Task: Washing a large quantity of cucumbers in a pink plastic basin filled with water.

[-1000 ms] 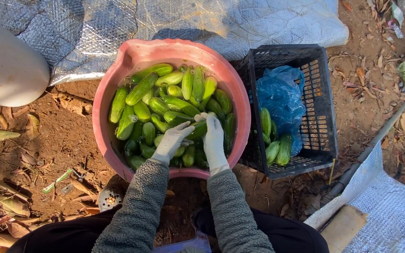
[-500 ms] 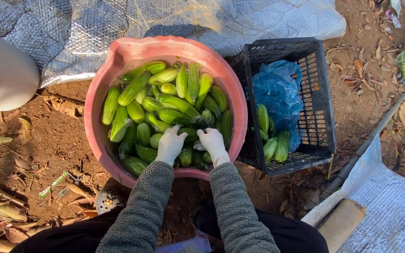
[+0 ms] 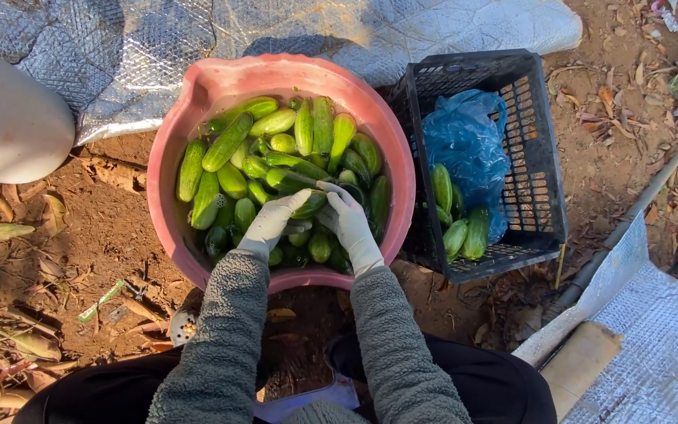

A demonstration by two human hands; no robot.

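Kneeling over the pink basin (image 3: 198, 94) on the dirt, I have the cucumber (image 3: 308, 205) lying between my two gloved hands, on top of the heap of others. My left hand (image 3: 270, 223) curls around its near end; my right hand (image 3: 347, 221) closes on the other end. It is short, dark green and glossy. The black crate (image 3: 539, 157) stands just right of the basin.

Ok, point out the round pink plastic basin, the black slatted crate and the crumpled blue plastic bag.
round pink plastic basin (image 3: 198, 94), head view, bare upper-left rim.
black slatted crate (image 3: 539, 149), head view, right wall.
crumpled blue plastic bag (image 3: 464, 141), head view, middle.
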